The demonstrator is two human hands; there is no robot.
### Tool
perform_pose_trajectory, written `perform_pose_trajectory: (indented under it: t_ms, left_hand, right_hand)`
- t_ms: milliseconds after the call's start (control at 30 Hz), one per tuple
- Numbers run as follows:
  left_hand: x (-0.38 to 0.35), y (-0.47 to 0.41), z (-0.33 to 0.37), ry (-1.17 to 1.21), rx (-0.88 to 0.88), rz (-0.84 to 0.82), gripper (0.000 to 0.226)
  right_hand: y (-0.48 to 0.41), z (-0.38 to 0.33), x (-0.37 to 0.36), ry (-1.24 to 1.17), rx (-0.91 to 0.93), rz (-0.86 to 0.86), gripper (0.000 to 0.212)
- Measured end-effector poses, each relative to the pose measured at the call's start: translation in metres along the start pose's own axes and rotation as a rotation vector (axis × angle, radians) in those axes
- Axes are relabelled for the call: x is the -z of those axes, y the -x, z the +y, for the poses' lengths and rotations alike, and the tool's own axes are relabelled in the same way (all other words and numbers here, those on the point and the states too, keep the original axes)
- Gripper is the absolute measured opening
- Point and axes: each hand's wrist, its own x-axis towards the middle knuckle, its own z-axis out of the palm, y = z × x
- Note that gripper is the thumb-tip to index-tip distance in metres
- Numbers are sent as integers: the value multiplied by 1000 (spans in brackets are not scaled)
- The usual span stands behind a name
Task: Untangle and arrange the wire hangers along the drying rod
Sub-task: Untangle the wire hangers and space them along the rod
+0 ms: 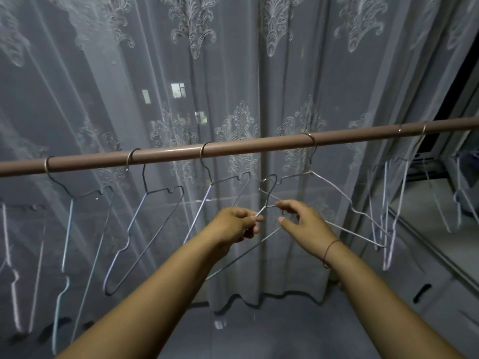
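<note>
A brown drying rod (233, 149) runs across the view, rising to the right. Several wire hangers hang from it: one at the left (85, 198), a dark one (150, 218), a blue-grey one (223, 181) and a white one (344, 198) right of centre. More hangers (388, 203) bunch at the far right. A loose hanger (267, 189) has its hook caught on the white one's shoulder. My left hand (237, 224) pinches this loose hanger's neck. My right hand (303, 221) holds its wire just to the right, fingers curled around it.
A sheer embroidered curtain (181, 86) hangs right behind the rod. A window frame and sill (440, 177) stand at the right. The floor (259, 332) lies below, with the curtain hem touching it.
</note>
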Motion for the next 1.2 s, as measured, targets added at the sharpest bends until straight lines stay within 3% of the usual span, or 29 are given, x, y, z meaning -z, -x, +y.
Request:
perform_pose_trajectory:
  t_ms: [100, 233, 367, 533, 833, 1200]
  left_hand:
    - [1, 2, -4, -51, 9, -57, 26]
    - [0, 3, -5, -82, -7, -51, 25]
    - [-6, -4, -10, -37, -89, 134, 13]
    - [-15, -9, -3, 84, -291, 431, 8]
    - [-48, -3, 31, 65, -353, 237, 24]
    - [-62, -30, 53, 131, -271, 232, 28]
  right_hand:
    - [2, 2, 3, 45, 30, -9, 38]
    - [3, 6, 8, 140, 36, -46, 20]
    - [12, 1, 16, 68, 12, -76, 16]
    - [29, -14, 17, -234, -60, -32, 23]
    - [41, -37, 27, -416, -33, 162, 18]
    - [17, -41, 38, -357, -128, 212, 28]
